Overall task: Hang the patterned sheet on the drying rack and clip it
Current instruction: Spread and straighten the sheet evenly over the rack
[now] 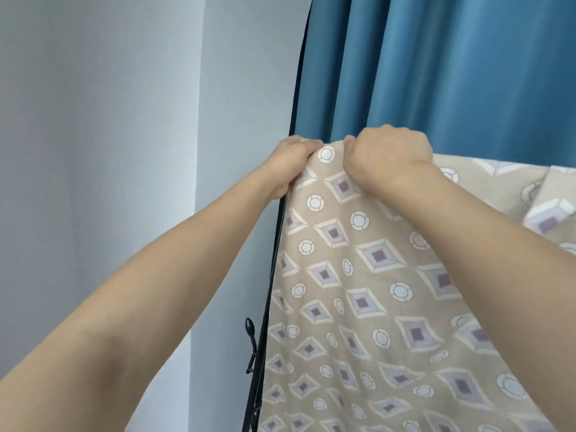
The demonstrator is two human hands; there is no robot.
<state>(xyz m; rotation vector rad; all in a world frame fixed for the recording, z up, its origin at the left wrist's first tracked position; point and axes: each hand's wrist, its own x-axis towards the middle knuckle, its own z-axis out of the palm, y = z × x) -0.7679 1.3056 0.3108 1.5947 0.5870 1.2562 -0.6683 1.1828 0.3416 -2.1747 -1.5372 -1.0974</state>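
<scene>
Here the sheet (pixel 367 275) is draped over the rack (pixel 274 244), its top edge pinched at 12 o'clock by left hand (pixel 291 160) and right hand (pixel 389 157). Unclipped, it could slide off once released.

place: home room | cues: blue curtain (pixel 452 67), plain wall (pixel 93 120), drying rack (pixel 274 244)

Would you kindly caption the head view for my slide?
Both hands, left hand and right hand, grip the patterned sheet at the rack's top.
</scene>
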